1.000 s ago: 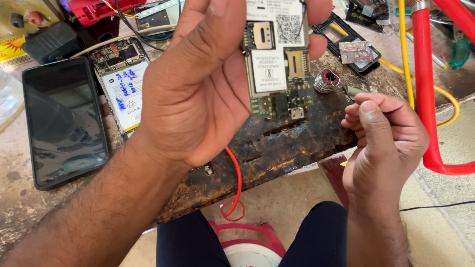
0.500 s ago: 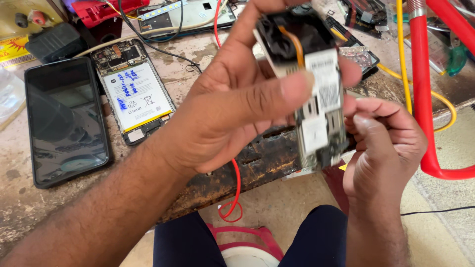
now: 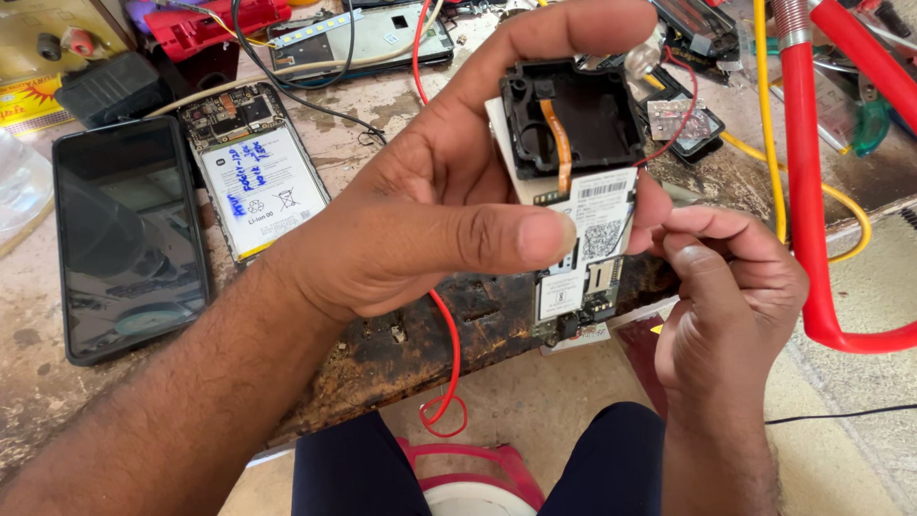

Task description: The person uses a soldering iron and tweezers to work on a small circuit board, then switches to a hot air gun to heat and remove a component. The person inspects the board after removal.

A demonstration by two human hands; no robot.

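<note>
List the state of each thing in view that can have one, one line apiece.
Left hand: gripping the green phone circuit board with black plastic frame, held upright above the bench.
Right hand: fingertips pinched at the board's right edge.
Black smartphone: flat, screen up, dark.
Opened phone with white battery: back cover off, battery exposed.
Red wire: hanging off the bench edge in a loop.

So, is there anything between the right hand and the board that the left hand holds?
Nothing visible does. The left hand holds the board up above the bench, thumb across its front. The right hand is right beside the board's right edge; whether its fingertips touch it cannot be told. The red wire hangs below, out of the way.
</note>
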